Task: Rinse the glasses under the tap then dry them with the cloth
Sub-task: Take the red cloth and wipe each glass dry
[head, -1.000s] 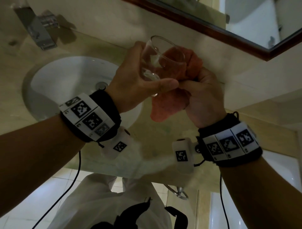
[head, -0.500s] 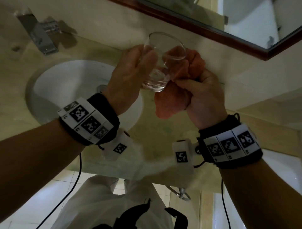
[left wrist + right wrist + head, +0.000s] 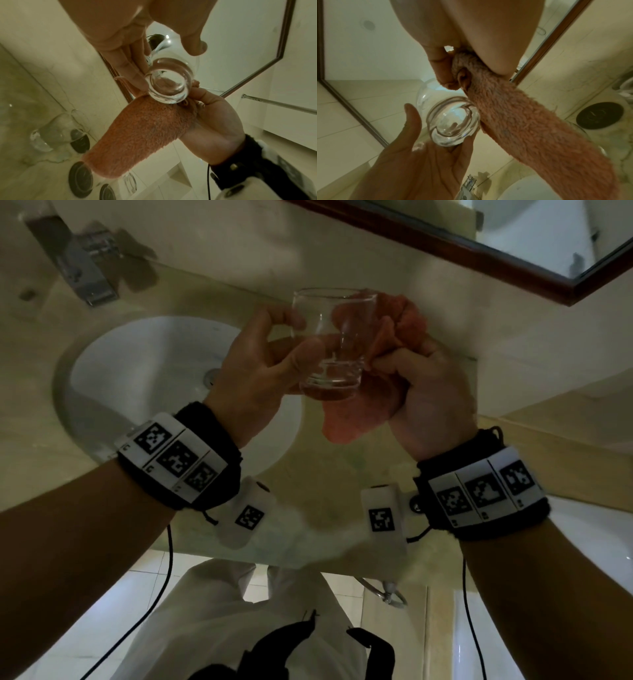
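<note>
A clear glass tumbler (image 3: 334, 337) is held upright above the counter by my left hand (image 3: 274, 354), thumb and fingers curled round its lower body. Its thick base (image 3: 169, 86) faces the left wrist camera and shows again as the tumbler (image 3: 453, 121) in the right wrist view. My right hand (image 3: 424, 395) grips a bunched orange cloth (image 3: 400, 320) against the glass's right side. The cloth's loose end (image 3: 142, 135) hangs down below that fist. In the right wrist view the cloth (image 3: 530, 128) touches the glass wall.
A white round sink (image 3: 137, 371) lies to the left, with a chrome tap (image 3: 78, 261) behind it. A wood-framed mirror (image 3: 513, 234) runs along the wall. Other glasses (image 3: 56, 132) and dark round coasters (image 3: 80, 177) stand on the marble counter (image 3: 342, 474).
The glass has been turned from tilted, mouth toward the cloth, to upright. My left hand shifted its hold lower on the glass. The cloth stays in my right fist beside it.
</note>
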{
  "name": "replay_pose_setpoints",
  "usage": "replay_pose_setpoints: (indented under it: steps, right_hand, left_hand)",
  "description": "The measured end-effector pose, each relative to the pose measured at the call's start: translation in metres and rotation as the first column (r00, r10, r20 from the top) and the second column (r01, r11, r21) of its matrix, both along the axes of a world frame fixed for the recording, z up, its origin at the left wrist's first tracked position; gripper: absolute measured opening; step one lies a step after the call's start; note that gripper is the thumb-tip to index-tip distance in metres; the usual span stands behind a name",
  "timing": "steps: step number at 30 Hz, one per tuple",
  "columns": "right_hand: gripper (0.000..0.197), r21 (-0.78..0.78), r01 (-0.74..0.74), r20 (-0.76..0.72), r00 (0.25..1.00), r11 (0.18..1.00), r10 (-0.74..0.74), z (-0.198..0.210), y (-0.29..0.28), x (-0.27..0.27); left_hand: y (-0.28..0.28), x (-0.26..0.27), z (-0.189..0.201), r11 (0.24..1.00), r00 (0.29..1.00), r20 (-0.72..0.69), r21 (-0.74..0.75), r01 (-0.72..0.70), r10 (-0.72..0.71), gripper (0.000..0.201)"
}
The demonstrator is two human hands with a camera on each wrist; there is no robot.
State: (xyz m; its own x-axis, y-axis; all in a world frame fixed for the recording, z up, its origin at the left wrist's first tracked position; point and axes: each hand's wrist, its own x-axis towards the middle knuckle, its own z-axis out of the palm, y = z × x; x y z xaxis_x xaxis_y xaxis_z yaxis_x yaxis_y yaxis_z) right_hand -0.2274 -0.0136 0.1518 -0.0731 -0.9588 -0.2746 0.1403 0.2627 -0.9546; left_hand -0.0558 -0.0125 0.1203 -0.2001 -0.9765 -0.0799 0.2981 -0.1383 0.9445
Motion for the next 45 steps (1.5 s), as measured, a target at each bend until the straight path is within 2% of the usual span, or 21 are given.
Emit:
replay_pose_setpoints:
  steps: [3,4,6,7,10,11,13,16,19,20,22,23,25,29,31,33,37,39,41,42,45]
  right_hand:
    - [0.030,0.010,0.035,-0.014,0.999,0.999,-0.035,-0.004,-0.001,0.001]
    - [0.027,0.003,0.041,-0.021,0.999,0.999,-0.041,-0.005,-0.001,0.000]
    - [0.023,-0.020,0.039,-0.029,0.999,0.999,-0.039,-0.008,0.000,-0.001]
    - [0.022,-0.031,0.037,-0.047,0.998,0.999,-0.038,-0.010,0.000,-0.002]
    - [0.030,-0.051,0.031,-0.111,0.993,0.998,-0.037,-0.016,0.000,0.001]
    - [0.034,-0.053,0.031,-0.114,0.993,0.998,-0.037,-0.018,-0.001,0.001]
    - [0.038,-0.049,0.028,-0.129,0.991,0.998,-0.035,-0.027,-0.002,0.001]
    - [0.020,-0.021,0.056,-0.079,0.995,0.998,-0.058,-0.039,0.000,0.004]
    - [0.025,0.002,0.062,0.008,0.998,0.998,-0.062,-0.055,0.003,0.010]
    - [0.017,0.019,0.058,0.027,0.998,0.998,-0.059,-0.059,0.005,0.013]
    - [0.005,0.039,0.033,0.084,0.996,0.999,-0.037,-0.067,0.009,0.016]
    - [0.006,0.045,0.031,0.118,0.992,0.999,-0.037,-0.072,0.011,0.015]
    - [0.008,0.051,0.034,0.160,0.986,0.998,-0.041,-0.079,0.012,0.014]
    - [0.008,0.084,0.043,0.099,0.994,0.996,-0.051,-0.088,0.008,0.008]
    - [0.018,0.088,0.053,0.091,0.994,0.995,-0.061,-0.095,0.007,0.003]
    - [0.026,0.098,0.060,0.115,0.991,0.993,-0.071,-0.099,0.005,0.000]
    - [0.009,0.070,0.087,0.199,0.975,0.994,-0.100,-0.099,0.003,-0.001]
    - [0.015,0.061,0.110,0.287,0.950,0.992,-0.123,-0.098,0.002,-0.001]
    - [0.025,0.058,0.115,0.346,0.929,0.992,-0.128,-0.098,-0.001,-0.005]
    - [0.025,0.063,0.110,0.354,0.927,0.992,-0.126,-0.099,-0.003,-0.007]
    - [0.005,0.077,0.081,0.255,0.962,0.994,-0.098,-0.097,-0.008,-0.018]
  left_hand:
    - [0.000,-0.002,-0.004,0.999,0.999,-0.042,0.021,-0.025,0.025,0.033]
    - [0.000,-0.003,-0.006,0.999,0.999,-0.042,0.029,-0.025,0.026,0.025]
    - [0.001,-0.005,-0.009,0.999,0.999,-0.023,0.037,-0.021,0.022,0.022]
    - [0.001,-0.008,-0.010,1.000,1.000,0.007,0.021,-0.019,0.019,0.025]
    - [0.002,-0.013,-0.018,0.995,0.974,0.214,-0.078,-0.065,0.081,0.072]
    - [0.002,-0.014,-0.024,0.992,0.966,0.240,-0.102,-0.076,0.099,0.074]
    - [0.003,-0.016,-0.030,0.993,0.967,0.239,-0.101,-0.062,0.084,0.068]
    - [0.007,-0.016,-0.038,0.999,0.994,0.101,-0.038,-0.028,0.032,0.059]
    - [0.014,-0.012,-0.050,0.999,0.999,0.006,0.027,-0.037,0.037,0.069]
    - [0.017,-0.010,-0.053,0.997,0.999,-0.011,0.053,-0.048,0.049,0.071]
    - [0.021,-0.007,-0.061,0.994,0.998,-0.028,0.099,-0.051,0.054,0.058]
    - [0.022,-0.007,-0.066,0.992,0.998,-0.027,0.115,-0.045,0.048,0.049]
    - [0.024,-0.006,-0.071,0.990,0.998,-0.011,0.129,-0.052,0.054,0.043]
    - [0.023,-0.010,-0.074,0.982,0.998,0.004,0.181,-0.062,0.063,0.031]
    - [0.022,-0.014,-0.077,0.973,0.998,-0.015,0.221,-0.058,0.063,0.026]
    - [0.021,-0.018,-0.082,0.966,0.995,-0.037,0.247,-0.077,0.089,0.032]
    - [0.015,-0.027,-0.085,0.951,0.991,-0.022,0.283,-0.124,0.136,0.044]
    - [0.009,-0.035,-0.081,0.940,0.989,-0.041,0.321,-0.119,0.139,0.040]
    - [0.002,-0.043,-0.075,0.936,0.992,-0.030,0.335,-0.103,0.120,0.047]
    - [-0.002,-0.047,-0.074,0.954,0.997,0.007,0.290,-0.081,0.083,0.057]
    - [-0.012,-0.052,-0.076,0.991,0.988,0.139,0.125,0.052,-0.069,0.075]
